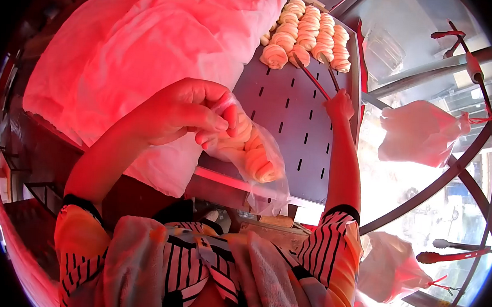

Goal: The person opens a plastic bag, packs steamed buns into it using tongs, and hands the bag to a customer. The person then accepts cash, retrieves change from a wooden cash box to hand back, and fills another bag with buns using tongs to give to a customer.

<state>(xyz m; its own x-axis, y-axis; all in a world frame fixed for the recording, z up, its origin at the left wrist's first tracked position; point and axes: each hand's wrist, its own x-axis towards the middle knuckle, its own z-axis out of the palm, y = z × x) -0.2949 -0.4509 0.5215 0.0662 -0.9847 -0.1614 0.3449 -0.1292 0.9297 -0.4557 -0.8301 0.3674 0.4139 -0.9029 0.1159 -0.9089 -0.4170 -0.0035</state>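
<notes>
My left hand (188,109) pinches the top of a clear plastic bag (278,152) between thumb and fingers. Several twisted rolls (257,160) sit inside the bag, which hangs over the near edge of a slotted metal tray (274,102). My right hand (339,105) is stretched forward, wrapped round a pair of tongs (313,81). The tips of the tongs are spread and reach a twisted roll (299,55) at the front of the rows. More pale, swirled rolls (309,29) stand close together in rows at the tray's far end.
A large white cloth (144,63), tinted by red light, covers the area left of the tray. At the right, tied plastic bags (419,130) hang by a curved metal frame (423,201). Other tongs (454,256) hang there too.
</notes>
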